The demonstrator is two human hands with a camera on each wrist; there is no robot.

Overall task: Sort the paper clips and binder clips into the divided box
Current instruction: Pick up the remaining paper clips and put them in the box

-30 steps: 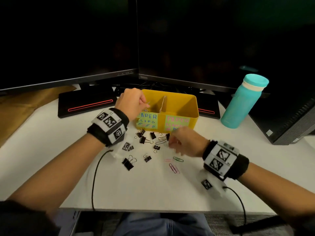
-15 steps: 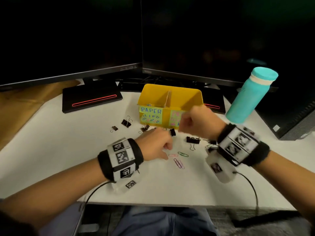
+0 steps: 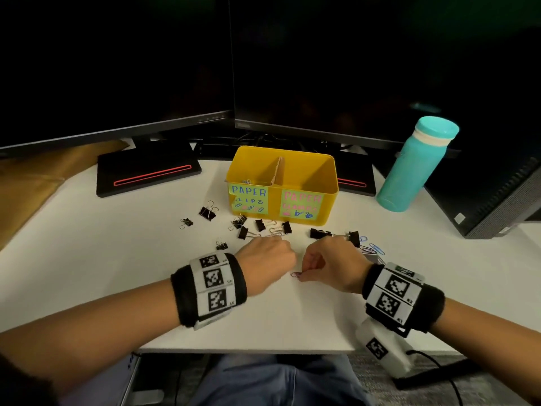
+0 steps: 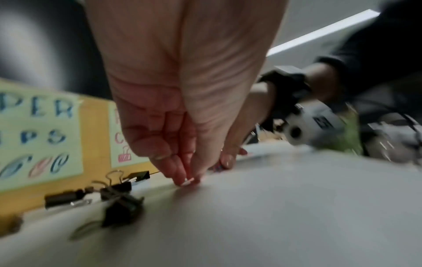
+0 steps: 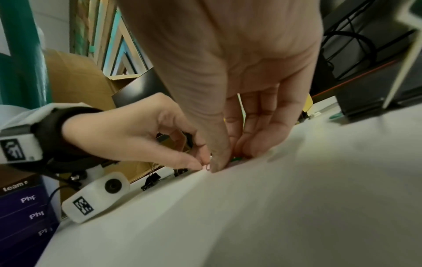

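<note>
Just in front of the yellow divided box [image 3: 304, 197], a left hand [image 3: 265, 260] and a right hand [image 3: 330, 265] meet fingertip to fingertip on the white desk [image 3: 102, 273], the left pinching a small pale clip, the right pinching down at a pink paper clip [image 3: 295, 274] that lies flat, long axis roughly left to right. A few paper clips [image 3: 247, 181] sit in the box's left compartment, while the binder clips [image 3: 260, 225] before the box and the blue paper clips [image 3: 376, 248] toward its right side remain unsorted; most of the job looks undone
</note>
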